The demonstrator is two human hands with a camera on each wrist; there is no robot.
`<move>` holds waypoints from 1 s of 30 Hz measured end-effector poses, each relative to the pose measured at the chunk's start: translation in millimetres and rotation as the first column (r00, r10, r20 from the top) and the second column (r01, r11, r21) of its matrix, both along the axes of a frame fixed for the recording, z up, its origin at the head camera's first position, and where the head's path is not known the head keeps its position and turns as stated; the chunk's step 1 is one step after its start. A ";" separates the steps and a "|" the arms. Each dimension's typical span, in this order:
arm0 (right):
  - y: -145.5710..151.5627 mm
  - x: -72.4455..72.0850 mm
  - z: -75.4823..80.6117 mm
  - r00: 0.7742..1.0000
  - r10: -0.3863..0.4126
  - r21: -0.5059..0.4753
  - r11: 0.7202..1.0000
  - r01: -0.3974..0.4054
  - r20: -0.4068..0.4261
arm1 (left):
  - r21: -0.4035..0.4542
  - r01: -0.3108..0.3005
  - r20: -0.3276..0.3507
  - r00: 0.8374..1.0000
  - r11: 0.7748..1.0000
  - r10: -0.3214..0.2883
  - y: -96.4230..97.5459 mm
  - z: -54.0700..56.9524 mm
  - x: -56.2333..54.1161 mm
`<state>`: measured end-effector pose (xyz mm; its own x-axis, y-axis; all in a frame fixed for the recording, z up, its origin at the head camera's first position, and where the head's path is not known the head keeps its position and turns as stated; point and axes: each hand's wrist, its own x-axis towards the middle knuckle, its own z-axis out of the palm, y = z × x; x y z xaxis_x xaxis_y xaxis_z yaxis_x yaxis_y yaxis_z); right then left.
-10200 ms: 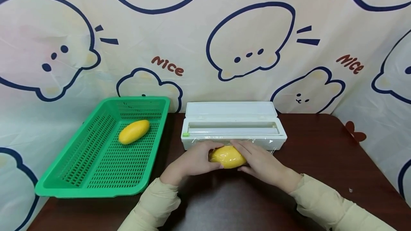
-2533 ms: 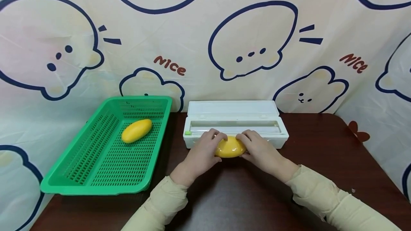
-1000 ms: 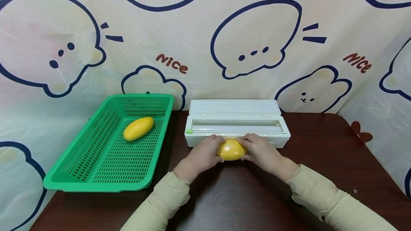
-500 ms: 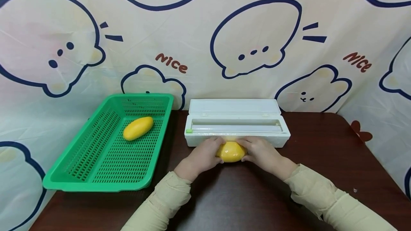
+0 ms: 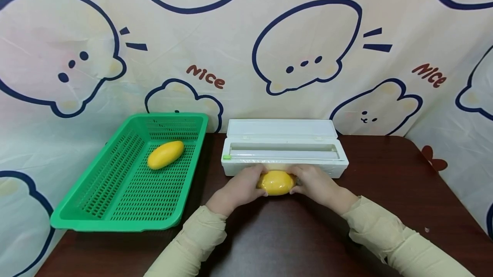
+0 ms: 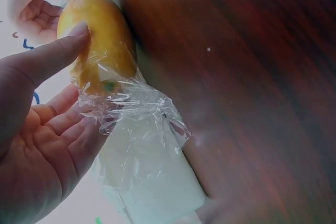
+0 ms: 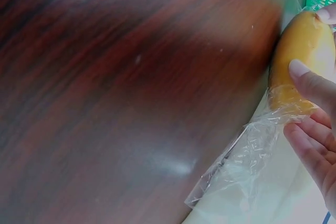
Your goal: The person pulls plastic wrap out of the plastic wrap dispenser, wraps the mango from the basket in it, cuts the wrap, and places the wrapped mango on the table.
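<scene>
Both hands hold a yellow mango (image 5: 276,183) in front of a white cling film dispenser (image 5: 285,168). The left hand (image 5: 243,186) grips its left end, thumb on the near side and fingers behind. At the opposite end the right hand (image 5: 317,186) grips it the same way. Clear cling film (image 6: 134,103) wraps the mango and bunches in loose crumples past its end in the left wrist view. A loose flap of film (image 7: 247,156) trails along the dispenser in the right wrist view. The dispenser's lid (image 5: 281,129) is raised, with the film roll (image 5: 284,154) showing inside.
To the left stands a green plastic basket (image 5: 115,224) with a second mango (image 5: 165,155) in it. Everything rests on a dark brown table (image 5: 292,242). A printed cloth (image 5: 239,46) hangs behind and at the sides. A tiny bit (image 5: 426,229) lies at the right.
Ten seconds ago the mango was tilted, with film stretched between it and the dispenser. It rose towards the dispenser, then came back lower and nearer; both hands kept hold of it.
</scene>
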<state>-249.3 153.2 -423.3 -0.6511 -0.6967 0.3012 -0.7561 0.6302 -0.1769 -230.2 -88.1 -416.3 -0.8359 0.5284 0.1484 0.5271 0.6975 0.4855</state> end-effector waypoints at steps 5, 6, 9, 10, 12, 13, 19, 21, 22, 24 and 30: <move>0.4 0.1 0.6 0.999 -0.026 0.008 1.000 0.026 0.019 | -0.007 -0.010 0.038 0.999 1.000 0.010 1.2 3.1 -1.6; 0.6 -0.2 0.4 0.999 -0.026 0.008 1.000 0.026 0.019 | -0.009 -0.014 0.052 0.999 1.000 0.015 1.6 3.9 -1.9; 1.0 -0.4 -0.1 0.999 -0.026 0.011 1.000 0.026 0.023 | -0.014 -0.021 0.082 0.996 1.000 0.022 2.0 5.4 -2.8; 1.1 -0.4 -0.2 0.999 -0.027 0.012 1.000 0.026 0.027 | -0.015 -0.021 0.087 0.996 1.000 0.022 1.8 5.6 -3.0; 1.2 -0.3 -0.2 0.999 -0.029 0.016 0.999 0.028 0.033 | -0.019 -0.013 0.068 0.998 1.000 0.014 0.9 5.2 -3.4; 1.2 -0.3 -0.3 0.999 -0.030 0.018 0.999 0.029 0.036 | -0.020 -0.007 0.055 0.998 1.000 0.008 0.4 5.1 -3.7; 1.5 -0.5 -0.5 0.999 -0.021 0.014 1.000 0.021 0.028 | -0.021 0.020 -0.002 1.000 1.000 -0.020 -1.0 7.3 -0.8; 1.9 -0.1 -1.0 0.999 -0.022 0.007 1.000 0.021 0.027 | -0.038 0.011 -0.015 1.000 0.999 -0.012 -1.2 8.0 1.1; 2.2 0.1 -1.4 0.999 -0.024 0.002 1.000 0.024 0.032 | -0.049 0.004 -0.026 1.000 0.999 -0.006 -1.3 8.3 2.0; 2.5 0.5 -2.3 0.998 -0.034 -0.008 0.999 0.034 0.049 | -0.061 -0.012 -0.044 0.999 0.998 0.009 -1.8 8.2 3.2; 3.1 1.2 -3.8 0.990 -0.060 -0.026 0.998 0.064 0.126 | -0.041 -0.041 -0.092 0.995 0.998 0.037 -4.8 6.4 4.8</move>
<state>-248.1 156.4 -427.1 -0.7267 -0.6455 0.2350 -0.6864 0.6681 -0.2872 -225.4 -92.9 -409.9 -0.8402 0.5030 0.2024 0.5394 0.7377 0.4060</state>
